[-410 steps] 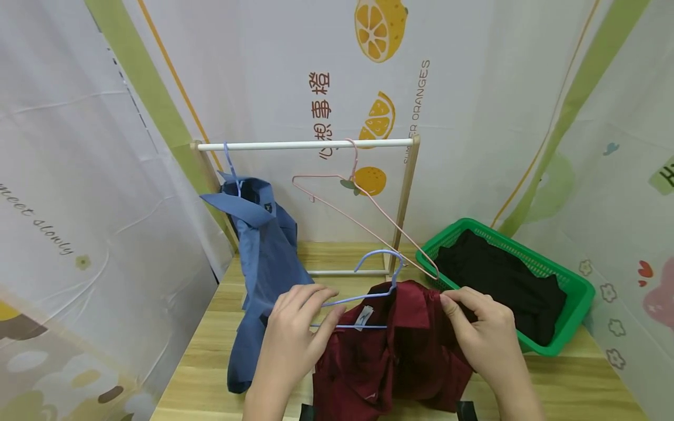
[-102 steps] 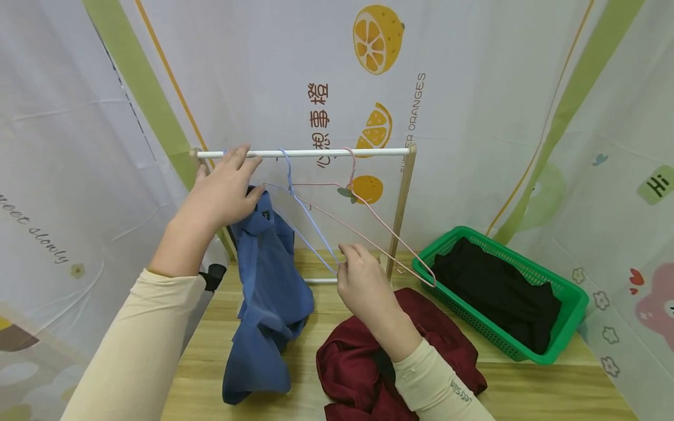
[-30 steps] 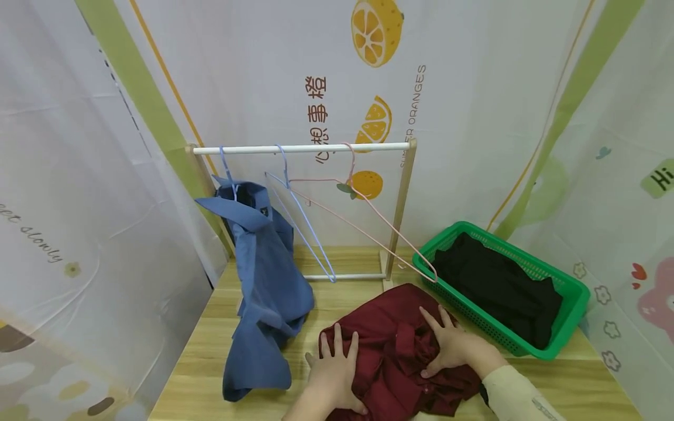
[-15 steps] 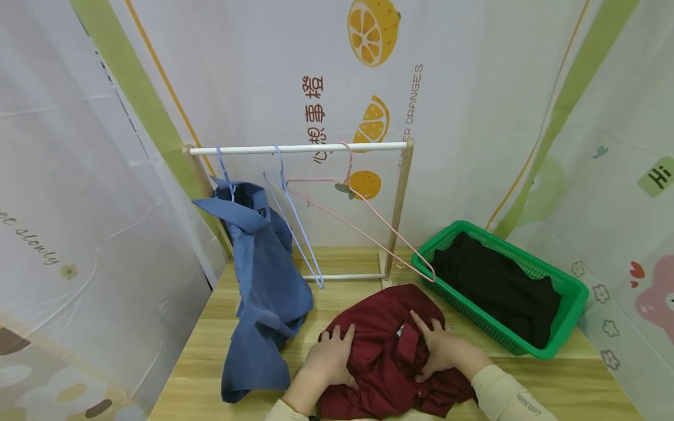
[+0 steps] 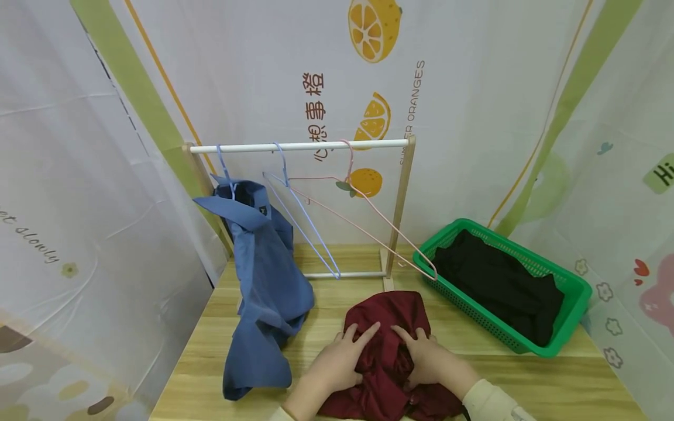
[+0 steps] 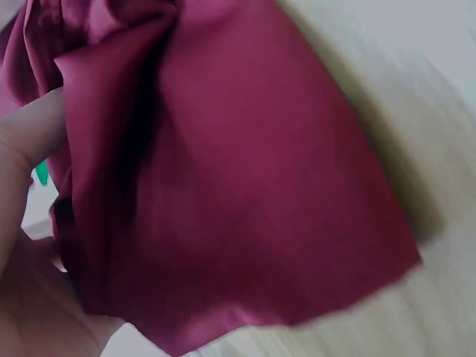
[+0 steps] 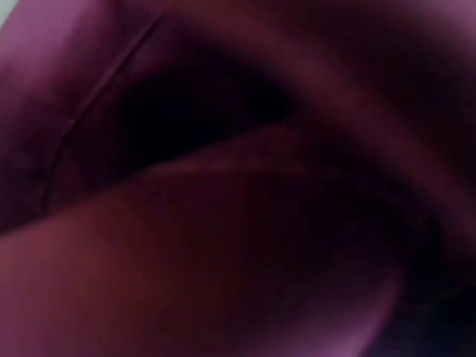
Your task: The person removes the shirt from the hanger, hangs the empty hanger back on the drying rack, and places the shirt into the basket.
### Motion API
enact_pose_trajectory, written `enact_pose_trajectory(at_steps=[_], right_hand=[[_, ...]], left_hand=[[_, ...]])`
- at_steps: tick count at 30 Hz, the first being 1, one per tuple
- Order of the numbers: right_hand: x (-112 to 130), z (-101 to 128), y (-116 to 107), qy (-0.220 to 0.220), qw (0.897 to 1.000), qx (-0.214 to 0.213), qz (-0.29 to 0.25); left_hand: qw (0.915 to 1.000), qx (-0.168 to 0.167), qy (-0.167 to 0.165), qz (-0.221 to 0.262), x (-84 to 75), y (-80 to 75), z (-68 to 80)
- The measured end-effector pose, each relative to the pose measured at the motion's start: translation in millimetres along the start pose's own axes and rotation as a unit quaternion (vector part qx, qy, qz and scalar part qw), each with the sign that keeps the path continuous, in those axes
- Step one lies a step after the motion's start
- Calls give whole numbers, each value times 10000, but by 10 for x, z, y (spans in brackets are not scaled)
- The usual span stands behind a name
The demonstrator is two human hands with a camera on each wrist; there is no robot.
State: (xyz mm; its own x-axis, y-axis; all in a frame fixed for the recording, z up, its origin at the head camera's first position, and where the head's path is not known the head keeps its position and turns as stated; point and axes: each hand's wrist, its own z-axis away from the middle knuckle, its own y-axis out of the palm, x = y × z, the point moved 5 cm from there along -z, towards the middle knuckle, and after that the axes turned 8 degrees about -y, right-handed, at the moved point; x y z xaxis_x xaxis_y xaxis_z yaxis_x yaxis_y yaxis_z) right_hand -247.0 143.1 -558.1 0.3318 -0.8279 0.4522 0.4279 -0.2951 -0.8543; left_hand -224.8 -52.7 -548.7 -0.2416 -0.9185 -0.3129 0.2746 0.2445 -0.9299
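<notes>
- Red shirt [image 5: 387, 327]: bunched in a heap on the bench [image 5: 553, 380], at 6 o'clock from the rack [image 5: 300, 147].
- Left hand [image 5: 342, 359]: on the left of the heap, fingers curled into the cloth, gathering it; the left wrist view shows a thumb against a fold.
- Right hand [image 5: 429, 362]: on the right of the heap, fingers bent into the cloth, touching the left hand's side of the bundle.
- Step in hand, as judged: bundling the red shirt between both hands. Next move likely calls for a firm two-handed hold so no sleeve trails.
- Basket [image 5: 571, 286]: green, at 3 o'clock from the heap, holding a black garment [image 5: 500, 283].
- Blue shirt [image 5: 265, 275]: hung at the rack's left end, tail on the bench.
- Two bare hangers, blue [image 5: 302, 216] and pink [image 5: 368, 216].
- Writing on backdrop: "SUMMER ORANGES" (partly hidden), Chinese characters, "slowly", "Hi".
</notes>
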Motion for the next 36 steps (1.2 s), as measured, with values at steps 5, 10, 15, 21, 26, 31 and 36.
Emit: enact_pose_trajectory(at_steps=[5, 10, 15, 21, 26, 31, 36], right_hand=[[101, -27, 70, -181, 9995, -237, 37], [125, 34, 92, -528, 9963, 78, -669], [102, 241, 15, -881, 9831, 1102, -1166], [-50, 398, -203, -1241, 9879, 929, 21], [-236, 314, -235, -1434, 9860, 750, 404], [-312, 172, -85, -1515, 9833, 646, 774], [-193, 110, 8, -1656, 9807, 348, 976]], left_hand=[[9975, -147, 430, -544, -106, -12, 76], [9932, -293, 396, -1054, -80, -18, 105], [9947, -117, 97, -1015, 60, -65, 145], [9953, 851, -435, 145, 290, -251, 294], [9894, 1254, -696, -237, 394, -200, 368], [9872, 1001, -753, -983, 405, -5, 309], [9939, 594, -542, -750, 301, 49, 242]])
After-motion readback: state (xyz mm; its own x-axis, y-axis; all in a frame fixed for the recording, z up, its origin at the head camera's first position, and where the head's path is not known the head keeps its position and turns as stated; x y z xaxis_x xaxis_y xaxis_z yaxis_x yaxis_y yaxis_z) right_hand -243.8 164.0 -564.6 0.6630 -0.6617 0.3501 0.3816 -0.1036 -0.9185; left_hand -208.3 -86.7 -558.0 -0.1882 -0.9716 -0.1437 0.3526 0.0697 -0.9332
